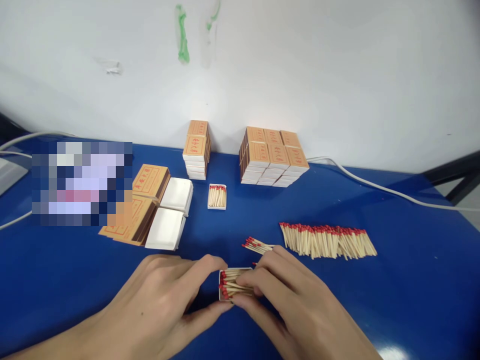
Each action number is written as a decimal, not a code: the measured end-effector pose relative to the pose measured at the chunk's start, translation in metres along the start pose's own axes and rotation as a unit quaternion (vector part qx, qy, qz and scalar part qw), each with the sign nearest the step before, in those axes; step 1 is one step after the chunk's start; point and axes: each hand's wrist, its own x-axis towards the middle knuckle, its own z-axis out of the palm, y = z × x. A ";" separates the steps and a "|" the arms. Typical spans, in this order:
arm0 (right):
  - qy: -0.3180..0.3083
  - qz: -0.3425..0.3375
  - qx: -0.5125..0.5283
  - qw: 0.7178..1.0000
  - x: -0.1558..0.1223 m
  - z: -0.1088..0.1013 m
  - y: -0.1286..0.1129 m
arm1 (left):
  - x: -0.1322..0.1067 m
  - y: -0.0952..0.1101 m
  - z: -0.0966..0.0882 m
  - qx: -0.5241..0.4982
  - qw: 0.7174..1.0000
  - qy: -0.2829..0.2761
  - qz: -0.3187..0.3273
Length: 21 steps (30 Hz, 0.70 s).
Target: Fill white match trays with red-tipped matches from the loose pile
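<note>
White cardboard matchbox tray [219,287], apparently part-filled, sits between two hands in the head view: left hand [165,285] pinching its sides, right hand [296,290] curled over its matches [229,287], grip unclear. One filled tray [217,207] and eight matchbox stacks [258,156] look done; two empty-tray stacks [164,229], two sleeve stacks [150,183] and two loose match piles [326,242] remain.

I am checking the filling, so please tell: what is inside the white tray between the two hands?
Inside the tray are red-headed matches, heads pointing left. The right hand covers part of its right side, so what lies beneath cannot be seen.
</note>
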 end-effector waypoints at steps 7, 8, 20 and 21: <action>-0.026 0.036 0.018 0.999 -0.002 -0.004 0.006 | -0.001 -0.001 0.001 0.005 1.000 0.007 -0.002; -0.030 0.040 0.026 0.998 -0.002 -0.004 0.006 | -0.001 -0.001 0.001 0.007 1.000 0.007 -0.001; -0.042 0.043 0.010 0.998 -0.002 -0.009 0.011 | -0.005 -0.002 0.001 -0.018 1.000 -0.005 -0.022; -0.043 0.044 0.016 0.998 -0.002 -0.010 0.012 | -0.006 -0.002 0.000 -0.029 0.999 -0.004 -0.025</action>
